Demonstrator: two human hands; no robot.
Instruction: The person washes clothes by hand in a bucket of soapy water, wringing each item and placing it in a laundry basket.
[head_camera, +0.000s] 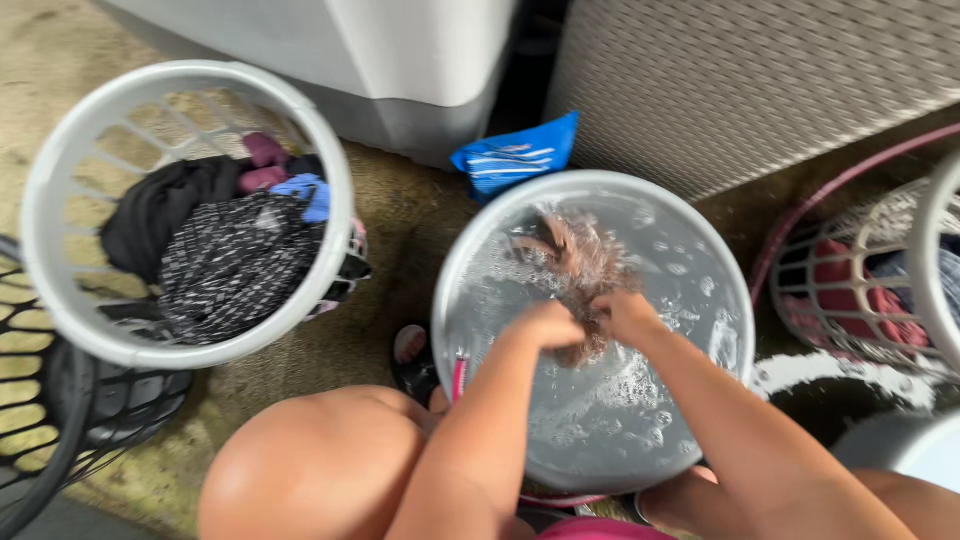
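Gripping wet cloth (583, 270), hands (590, 322) over basin (470, 250), concrete floor (400, 210).

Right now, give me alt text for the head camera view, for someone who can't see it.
Two bare hands, left hand and right hand, scrub a brownish cloth in a grey basin of soapy water. A grey laundry basket of dark clothes stands at left.
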